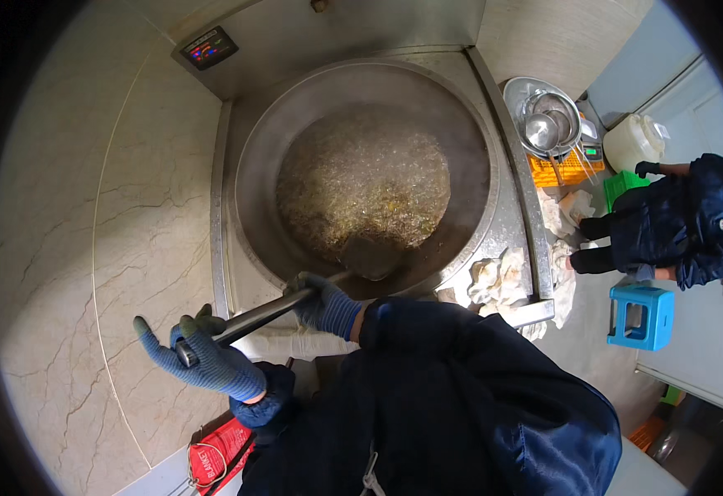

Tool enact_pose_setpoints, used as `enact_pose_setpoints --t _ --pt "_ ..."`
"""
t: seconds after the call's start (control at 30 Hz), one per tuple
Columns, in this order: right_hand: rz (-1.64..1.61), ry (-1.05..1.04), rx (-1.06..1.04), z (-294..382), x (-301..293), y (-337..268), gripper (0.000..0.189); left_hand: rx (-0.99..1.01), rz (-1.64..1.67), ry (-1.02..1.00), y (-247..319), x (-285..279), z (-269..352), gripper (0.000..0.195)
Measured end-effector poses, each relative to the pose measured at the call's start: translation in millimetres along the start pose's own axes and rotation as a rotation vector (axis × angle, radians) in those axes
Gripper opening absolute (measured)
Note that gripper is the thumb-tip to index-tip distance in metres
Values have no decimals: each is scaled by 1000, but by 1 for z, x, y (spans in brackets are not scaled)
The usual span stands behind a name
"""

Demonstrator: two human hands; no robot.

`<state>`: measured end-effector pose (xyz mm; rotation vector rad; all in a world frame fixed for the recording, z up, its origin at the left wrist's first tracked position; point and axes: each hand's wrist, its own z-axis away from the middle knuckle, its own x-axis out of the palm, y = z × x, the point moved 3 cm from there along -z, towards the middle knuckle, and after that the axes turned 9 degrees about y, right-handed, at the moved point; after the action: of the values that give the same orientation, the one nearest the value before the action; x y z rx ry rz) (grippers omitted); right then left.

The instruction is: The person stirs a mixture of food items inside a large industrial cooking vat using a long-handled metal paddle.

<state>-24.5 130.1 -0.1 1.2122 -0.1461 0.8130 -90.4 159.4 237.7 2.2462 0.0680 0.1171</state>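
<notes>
Before me a large round wok (262, 186) holds bubbling liquid or oil (361, 180) with greenish-brown bits in it. A long-handled metal spatula (371, 257) has its dark blade at the near edge of the bubbling contents. My right hand (324, 305), in a blue knitted glove with dark fingertips, is closed around the shaft. Further back, at the handle's end, is my gloved left hand (203, 356); the handle lies across its palm, thumb and some fingers spread away from it.
Crumpled cloths (498, 279) lie at the wok's right. Beyond the counter edge, strainers sit in a metal bowl (510, 102) above an orange crate (544, 173). A person (665, 217) stands at the right near a blue stool (644, 316). A control panel (208, 48) is upper left.
</notes>
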Motion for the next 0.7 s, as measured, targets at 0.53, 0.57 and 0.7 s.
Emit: enact_pose_setpoints --t 0.53,0.57,0.7 --pt "63 -42 -553 55 40 -122 13 419 -597 -992 -15 116 42 13" --pt "89 -56 -575 60 47 -133 12 383 -568 -1005 -16 126 49 14" --pt "61 -115 -734 52 76 -197 13 324 -541 -1085 -28 168 66 16"
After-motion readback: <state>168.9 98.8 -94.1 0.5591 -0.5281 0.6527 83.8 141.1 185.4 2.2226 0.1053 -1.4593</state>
